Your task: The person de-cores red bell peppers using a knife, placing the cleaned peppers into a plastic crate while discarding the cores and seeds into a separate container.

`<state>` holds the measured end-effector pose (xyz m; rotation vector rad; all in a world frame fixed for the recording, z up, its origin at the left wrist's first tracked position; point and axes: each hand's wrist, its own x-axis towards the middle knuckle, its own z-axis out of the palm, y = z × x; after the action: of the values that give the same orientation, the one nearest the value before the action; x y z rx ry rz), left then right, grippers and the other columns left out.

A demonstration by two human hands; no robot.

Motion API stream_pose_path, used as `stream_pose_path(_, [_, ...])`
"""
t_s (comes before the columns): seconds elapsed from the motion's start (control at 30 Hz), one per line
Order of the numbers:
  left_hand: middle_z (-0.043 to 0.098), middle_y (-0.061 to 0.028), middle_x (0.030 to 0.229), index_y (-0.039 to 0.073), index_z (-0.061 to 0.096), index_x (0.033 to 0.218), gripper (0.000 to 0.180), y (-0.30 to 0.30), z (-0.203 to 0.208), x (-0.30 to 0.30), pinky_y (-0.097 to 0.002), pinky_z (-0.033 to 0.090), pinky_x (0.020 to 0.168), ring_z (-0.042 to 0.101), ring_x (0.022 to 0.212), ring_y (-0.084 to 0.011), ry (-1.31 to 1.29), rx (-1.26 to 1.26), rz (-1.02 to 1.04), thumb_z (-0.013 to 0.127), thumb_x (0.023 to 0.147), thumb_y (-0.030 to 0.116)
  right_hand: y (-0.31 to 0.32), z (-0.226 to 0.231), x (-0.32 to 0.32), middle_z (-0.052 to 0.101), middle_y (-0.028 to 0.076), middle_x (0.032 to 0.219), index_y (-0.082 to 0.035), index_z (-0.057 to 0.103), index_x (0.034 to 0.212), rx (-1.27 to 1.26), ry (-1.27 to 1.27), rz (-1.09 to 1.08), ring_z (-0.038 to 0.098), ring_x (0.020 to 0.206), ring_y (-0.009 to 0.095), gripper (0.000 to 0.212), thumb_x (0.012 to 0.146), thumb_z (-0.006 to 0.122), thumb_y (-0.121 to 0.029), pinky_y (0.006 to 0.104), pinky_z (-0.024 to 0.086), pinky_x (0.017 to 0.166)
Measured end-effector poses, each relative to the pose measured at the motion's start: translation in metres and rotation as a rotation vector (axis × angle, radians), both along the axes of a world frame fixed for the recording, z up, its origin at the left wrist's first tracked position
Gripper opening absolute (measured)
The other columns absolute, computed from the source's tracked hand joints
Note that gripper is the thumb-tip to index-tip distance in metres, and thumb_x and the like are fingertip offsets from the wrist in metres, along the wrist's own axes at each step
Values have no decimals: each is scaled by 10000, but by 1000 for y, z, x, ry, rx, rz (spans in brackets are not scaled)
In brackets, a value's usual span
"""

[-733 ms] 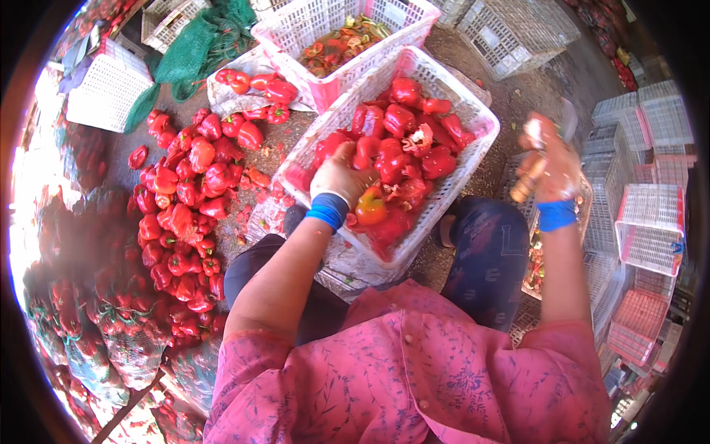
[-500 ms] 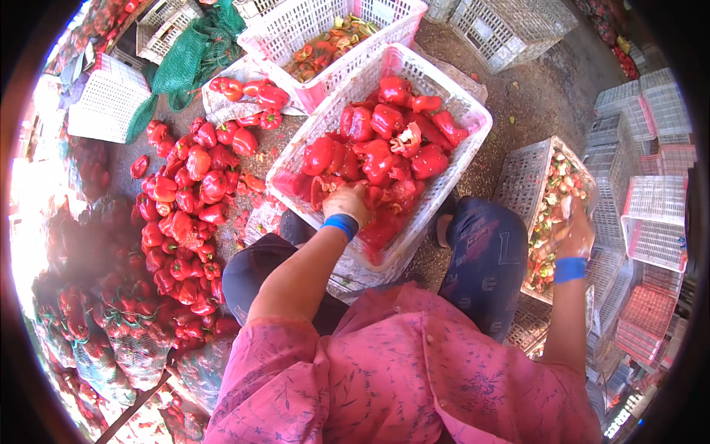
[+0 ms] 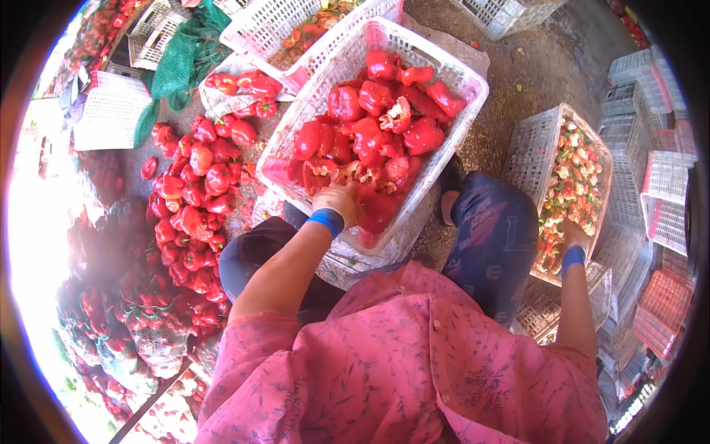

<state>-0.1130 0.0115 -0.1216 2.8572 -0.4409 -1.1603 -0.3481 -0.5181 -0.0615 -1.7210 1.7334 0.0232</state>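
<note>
My left hand (image 3: 337, 203), with a blue band at the wrist, reaches into the near end of a white plastic crate (image 3: 462, 95). Its fingers curl at an opened red bell pepper (image 3: 318, 169) whose pale inside shows; the fingertips are partly hidden. Around it lie glossy red bell peppers (image 3: 366, 133), several cut open, and a pale seed core (image 3: 397, 116). Over on the right, my right hand (image 3: 576, 235) is low in a second crate (image 3: 534, 142), above pepper cores and trimmings (image 3: 571, 185). Blur hides its fingers and anything in them.
A heap of red peppers (image 3: 194, 200) covers the floor at left, beside filled net sacks (image 3: 155, 340). Another crate (image 3: 248, 29) of trimmings stands beyond, near a green net (image 3: 177, 70). Stacked crates (image 3: 625, 148) line the right side.
My right hand has moved down and nearer within the trimmings crate. My left hand stays at the peppers. The whole view has shifted slightly.
</note>
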Motion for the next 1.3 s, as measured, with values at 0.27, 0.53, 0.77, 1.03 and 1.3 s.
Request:
stream_pose_path(0.27, [585, -156, 1184, 208, 621, 1211, 505, -39, 51, -21, -435, 503, 797, 613, 1071, -328, 16, 24, -572, 733, 734, 329, 32, 10, 44, 533, 38, 562, -73, 667, 1107, -293, -237, 11, 507, 416, 177, 491, 865, 634, -499, 334, 410, 401])
stream_pose_path(0.53, [309, -247, 1518, 164, 331, 1507, 777, -16, 14, -23, -575, 303, 1073, 367, 1354, -450, -169, -67, -510, 623, 806, 331, 85, 30, 117, 670, 100, 1099, -54, 522, 1283, 54, -418, 3, 528, 386, 177, 570, 909, 652, -465, 301, 350, 316])
stream_pose_path(0.77, [193, -219, 1591, 206, 310, 1530, 899, -23, 8, -20, -712, 131, 1104, 157, 1448, -498, -170, -101, -517, 684, 761, 484, 114, 55, 148, 671, 137, 1116, -63, 568, 1249, 36, -593, 166, 543, 393, 184, 463, 934, 629, -397, 287, 376, 341])
stream_pose_path(1.03, [358, -244, 1500, 198, 460, 1438, 767, -17, 35, -11, -668, 261, 1077, 342, 1387, -447, 90, -217, -165, 722, 728, 326, 55, 52, 224, 673, 84, 1084, -139, 609, 1200, 257, -511, 209, 549, 523, 145, 402, 917, 603, -425, 276, 440, 435])
stream_pose_path(1.3, [612, -212, 1182, 52, 560, 1269, 664, 112, 193, 70, -422, 517, 911, 613, 1092, -370, -491, -711, 393, 781, 751, 403, 103, 41, 314, 706, 19, 1044, -174, 649, 1066, 958, -748, 184, 610, 622, 60, 228, 949, 599, -363, 219, 513, 489])
